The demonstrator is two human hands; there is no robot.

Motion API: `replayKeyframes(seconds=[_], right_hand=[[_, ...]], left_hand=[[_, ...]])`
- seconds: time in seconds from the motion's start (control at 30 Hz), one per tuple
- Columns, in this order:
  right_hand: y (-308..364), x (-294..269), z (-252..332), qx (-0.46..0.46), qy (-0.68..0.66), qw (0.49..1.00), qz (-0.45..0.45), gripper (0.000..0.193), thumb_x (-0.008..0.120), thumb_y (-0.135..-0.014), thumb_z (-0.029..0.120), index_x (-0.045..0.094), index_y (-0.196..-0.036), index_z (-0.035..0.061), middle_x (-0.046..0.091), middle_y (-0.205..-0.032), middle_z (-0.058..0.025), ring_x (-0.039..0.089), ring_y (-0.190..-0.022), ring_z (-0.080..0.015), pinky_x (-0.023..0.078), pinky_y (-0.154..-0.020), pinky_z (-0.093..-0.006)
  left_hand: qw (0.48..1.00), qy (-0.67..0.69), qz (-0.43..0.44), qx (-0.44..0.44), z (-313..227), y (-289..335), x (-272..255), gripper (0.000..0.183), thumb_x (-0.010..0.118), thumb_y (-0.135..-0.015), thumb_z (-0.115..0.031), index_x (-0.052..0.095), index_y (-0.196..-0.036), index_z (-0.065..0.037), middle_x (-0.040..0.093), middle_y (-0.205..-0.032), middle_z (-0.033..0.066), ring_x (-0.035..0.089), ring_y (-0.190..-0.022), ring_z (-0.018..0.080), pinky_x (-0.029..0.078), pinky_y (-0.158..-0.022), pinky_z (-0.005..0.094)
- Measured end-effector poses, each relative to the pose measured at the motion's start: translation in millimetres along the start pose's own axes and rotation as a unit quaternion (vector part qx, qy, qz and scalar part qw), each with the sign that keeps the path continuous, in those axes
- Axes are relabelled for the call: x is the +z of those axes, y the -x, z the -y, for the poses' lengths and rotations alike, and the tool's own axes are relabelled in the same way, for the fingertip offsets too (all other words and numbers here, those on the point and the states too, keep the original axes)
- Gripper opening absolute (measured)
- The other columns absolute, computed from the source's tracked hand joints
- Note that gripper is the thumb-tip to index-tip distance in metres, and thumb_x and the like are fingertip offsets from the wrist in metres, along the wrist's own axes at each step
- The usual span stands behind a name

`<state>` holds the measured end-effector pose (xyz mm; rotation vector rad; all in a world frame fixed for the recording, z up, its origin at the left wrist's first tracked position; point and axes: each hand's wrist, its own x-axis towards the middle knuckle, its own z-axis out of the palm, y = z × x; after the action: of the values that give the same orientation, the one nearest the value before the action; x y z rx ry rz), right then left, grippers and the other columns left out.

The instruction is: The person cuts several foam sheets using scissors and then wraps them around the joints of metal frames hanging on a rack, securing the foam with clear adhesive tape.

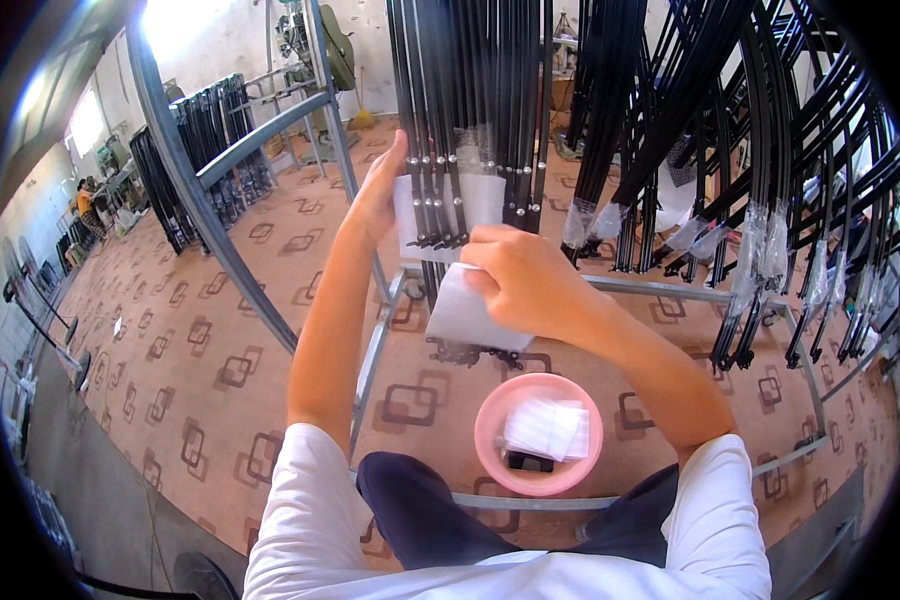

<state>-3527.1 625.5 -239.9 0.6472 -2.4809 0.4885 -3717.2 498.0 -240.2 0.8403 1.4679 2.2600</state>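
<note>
Left hand [378, 197] beside black strips [470, 80], closure and hold unclear; right hand [530, 280] pinches white sheet [473, 318]. Probably wrapping; align sheet next.

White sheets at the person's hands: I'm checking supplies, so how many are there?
2 visible: the upper sheet behind some black strips, beside the left hand; the lower sheet in the right hand. More may be hidden behind these.

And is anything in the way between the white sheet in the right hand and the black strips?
Nothing visible is. The right hand holds the white sheet just below the lower ends of some black strips; I can't tell if they touch.
</note>
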Motion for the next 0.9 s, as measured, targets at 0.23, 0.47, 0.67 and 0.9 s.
replayKeyframes(seconds=[0.23,0.47,0.67,0.9], right_hand=[[11.6,6.4,-11.0,0.042,-0.024,0.999,-0.018,0.006,0.053,-0.068,0.003,0.056,-0.072,-0.0007,0.052,-0.088,-0.0125,0.050,-0.088,-0.0302,0.042,-0.073,-0.0380],[-23.0,15.0,-26.5,-0.022,0.030,0.983,-0.183,0.010,0.056,-0.066,0.001,0.059,-0.075,-0.0035,0.046,-0.111,-0.0145,0.044,-0.102,-0.0287,0.035,-0.088,-0.0361],[-51.8,2.3,-47.9,0.042,-0.121,0.985,-0.116,0.015,0.050,-0.066,0.005,0.061,-0.075,-0.0018,0.054,-0.096,-0.0167,0.051,-0.089,-0.0309,0.041,-0.078,-0.0356],[-64.7,13.3,-45.0,0.080,-0.092,0.990,-0.073,0.018,0.055,-0.069,0.011,0.060,-0.078,-0.0039,0.054,-0.102,-0.0158,0.052,-0.093,-0.0292,0.039,-0.081,-0.0352]], left_hand=[[0.999,0.044,0.023,0.017,-0.2,5.0,-3.8,0.033,0.050,-0.084,-0.034,0.055,-0.096,-0.004,0.060,-0.085,0.0038,0.057,-0.073,0.0108,0.047,-0.064,0.0242],[0.998,0.006,0.011,0.062,-4.3,28.6,-26.1,0.029,0.048,-0.086,-0.019,0.047,-0.107,0.002,0.059,-0.084,0.0043,0.057,-0.076,0.0103,0.046,-0.067,0.0229],[0.998,0.037,-0.017,0.042,-22.6,58.2,-18.8,0.030,0.042,-0.087,-0.020,0.046,-0.108,0.002,0.057,-0.100,0.0118,0.056,-0.082,0.0168,0.046,-0.073,0.0293],[0.998,0.051,0.040,-0.009,-46.8,80.8,-18.0,0.030,0.042,-0.087,-0.026,0.052,-0.104,-0.003,0.057,-0.101,0.0070,0.054,-0.083,0.0142,0.045,-0.070,0.0293]])
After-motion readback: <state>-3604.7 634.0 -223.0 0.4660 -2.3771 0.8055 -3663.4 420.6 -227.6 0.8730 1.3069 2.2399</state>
